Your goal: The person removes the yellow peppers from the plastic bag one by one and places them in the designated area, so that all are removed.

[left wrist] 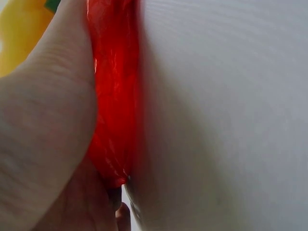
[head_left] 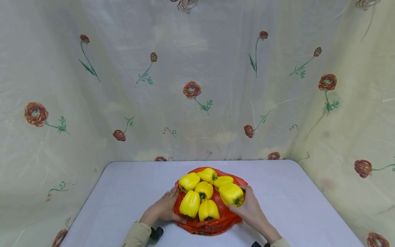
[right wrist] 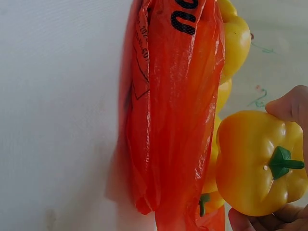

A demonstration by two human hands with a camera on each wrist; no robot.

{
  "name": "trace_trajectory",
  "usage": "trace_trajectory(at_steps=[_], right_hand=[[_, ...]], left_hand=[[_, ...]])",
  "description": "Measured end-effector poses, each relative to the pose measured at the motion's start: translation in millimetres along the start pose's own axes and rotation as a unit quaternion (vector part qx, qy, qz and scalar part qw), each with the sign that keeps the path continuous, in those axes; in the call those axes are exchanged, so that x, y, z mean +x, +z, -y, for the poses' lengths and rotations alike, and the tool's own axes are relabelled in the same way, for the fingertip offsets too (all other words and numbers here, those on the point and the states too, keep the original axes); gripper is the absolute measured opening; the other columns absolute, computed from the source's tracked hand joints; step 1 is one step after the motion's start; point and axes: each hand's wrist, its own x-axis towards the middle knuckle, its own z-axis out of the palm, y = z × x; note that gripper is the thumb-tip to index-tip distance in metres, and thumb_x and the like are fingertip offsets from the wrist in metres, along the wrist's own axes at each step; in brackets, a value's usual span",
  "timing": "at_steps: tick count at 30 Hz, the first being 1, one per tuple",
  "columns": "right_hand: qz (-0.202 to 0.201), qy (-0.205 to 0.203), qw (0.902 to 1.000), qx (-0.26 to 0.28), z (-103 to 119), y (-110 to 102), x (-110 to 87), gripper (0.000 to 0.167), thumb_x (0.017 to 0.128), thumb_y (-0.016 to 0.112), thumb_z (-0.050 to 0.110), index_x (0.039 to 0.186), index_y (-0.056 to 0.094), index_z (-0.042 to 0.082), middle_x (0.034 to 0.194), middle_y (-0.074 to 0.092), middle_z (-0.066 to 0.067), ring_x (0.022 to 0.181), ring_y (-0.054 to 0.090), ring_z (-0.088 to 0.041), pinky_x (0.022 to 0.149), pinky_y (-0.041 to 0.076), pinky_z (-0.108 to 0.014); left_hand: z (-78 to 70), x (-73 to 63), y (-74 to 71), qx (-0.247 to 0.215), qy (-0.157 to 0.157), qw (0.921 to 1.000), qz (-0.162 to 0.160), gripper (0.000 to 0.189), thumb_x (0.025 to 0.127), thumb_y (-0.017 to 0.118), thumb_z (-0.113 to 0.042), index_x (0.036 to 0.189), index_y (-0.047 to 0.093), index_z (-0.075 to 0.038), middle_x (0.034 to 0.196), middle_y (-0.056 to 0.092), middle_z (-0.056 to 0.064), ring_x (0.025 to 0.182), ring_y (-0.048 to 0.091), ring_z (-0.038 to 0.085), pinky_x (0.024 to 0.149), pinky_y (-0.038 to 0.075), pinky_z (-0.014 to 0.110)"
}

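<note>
A red plastic bag (head_left: 213,227) with dark printing lies with its mouth spread wide on the table. Several yellow bell peppers with green stems, such as the front-left bell pepper (head_left: 189,204), sit inside it. My right hand (head_left: 252,210) grips one yellow bell pepper (head_left: 230,194) between thumb and fingers at the bag's right side. In the right wrist view this bell pepper (right wrist: 243,161) is beside the bag's wall, stem toward the palm. My left hand (head_left: 166,207) rests against the bag's left side, fingers extended and thumb along the front; the bag hides part of its contact.
The white table (head_left: 129,192) extends around the bag on all sides. A pale curtain (head_left: 216,68) printed with red flowers stands behind the table and along both sides. Dark wrist cameras, like the left one (head_left: 156,234), sit on the wrists.
</note>
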Motion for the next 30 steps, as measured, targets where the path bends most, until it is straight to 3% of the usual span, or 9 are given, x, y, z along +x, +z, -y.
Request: trace_trajectory(at_steps=[10, 30], right_hand=[[-0.002, 0.016, 0.9999, -0.001, 2.0, -1.9, 2.5, 0.088, 0.071, 0.081, 0.047, 0.134, 0.034, 0.007, 0.129, 0.050, -0.014, 0.112, 0.051, -0.026, 0.098, 0.049, -0.050], [-0.016, -0.004, 0.9999, 0.006, 1.5, -8.0, 4.1, 0.088, 0.071, 0.081, 0.053, 0.132, 0.035, 0.009, 0.129, 0.049, -0.012, 0.116, 0.051, -0.027, 0.099, 0.049, -0.049]], left_hand=[[1.9, 1.0, 1.0, -0.008, 0.000, 1.0000, 0.003, 0.129, 0.065, 0.071, -0.073, 0.154, 0.013, -0.002, 0.163, 0.005, 0.015, 0.150, 0.013, 0.029, 0.120, 0.017, 0.050], [1.8, 0.4, 1.2, 0.004, 0.005, 1.0000, -0.002, 0.130, 0.064, 0.070, -0.075, 0.154, 0.013, -0.001, 0.163, 0.006, 0.014, 0.150, 0.012, 0.029, 0.120, 0.018, 0.050]])
